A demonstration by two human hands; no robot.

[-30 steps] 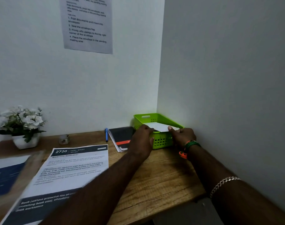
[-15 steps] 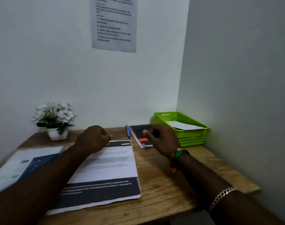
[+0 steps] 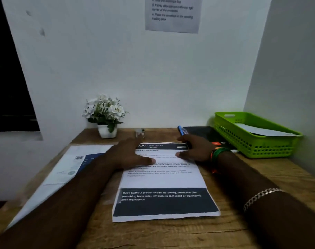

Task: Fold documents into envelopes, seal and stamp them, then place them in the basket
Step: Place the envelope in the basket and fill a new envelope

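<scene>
a person's left hand (image 3: 128,155) and right hand (image 3: 194,148) lie with fingers spread wide and flat on the top part of a white printed document with dark bands (image 3: 162,182), which rests on a wooden bench (image 3: 261,178). at the far right stands a lime green plastic basket (image 3: 252,146) with a white envelope (image 3: 261,131) lying inside it.

The printed document (image 3: 162,178) is showing "DESK / STUDY" at 12 o'clock and "Book (without protective film on cover)… desk workspace" at 6 o'clock.
</scene>
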